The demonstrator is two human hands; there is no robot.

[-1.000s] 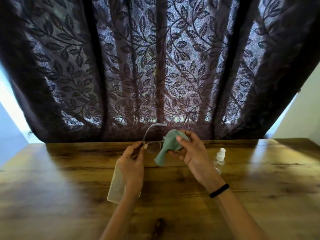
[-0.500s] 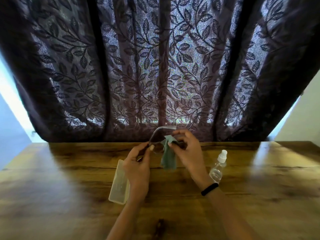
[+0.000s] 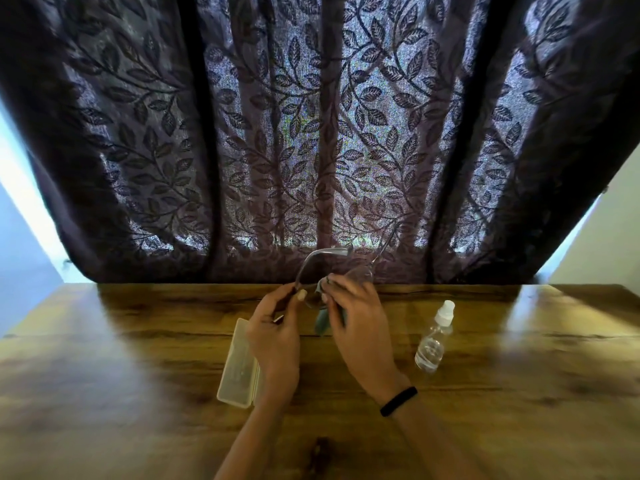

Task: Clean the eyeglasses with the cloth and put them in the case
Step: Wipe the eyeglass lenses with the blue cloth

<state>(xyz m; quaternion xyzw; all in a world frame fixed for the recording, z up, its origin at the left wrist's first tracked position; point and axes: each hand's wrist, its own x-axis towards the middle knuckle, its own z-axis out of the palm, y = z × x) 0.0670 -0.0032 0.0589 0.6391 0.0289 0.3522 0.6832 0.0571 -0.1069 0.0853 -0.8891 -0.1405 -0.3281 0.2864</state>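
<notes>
My left hand pinches the eyeglasses steady above the table; my right hand presses the cloth onto a lens. The case waits at 7 o'clock.

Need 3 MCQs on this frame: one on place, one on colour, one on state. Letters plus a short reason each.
1. The spray bottle stands:
A. right of both hands
B. left of the case
C. inside the case

2. The cloth is:
A. red
B. green
C. white

3. The eyeglasses are:
A. lying in the case
B. flat on the table
C. held above the table

Answers:
1 A: it stands beyond the right hand.
2 B: a green fold hangs under that hand.
3 C: left hand and right hand hold them up; the case lies apart on the table.
</notes>
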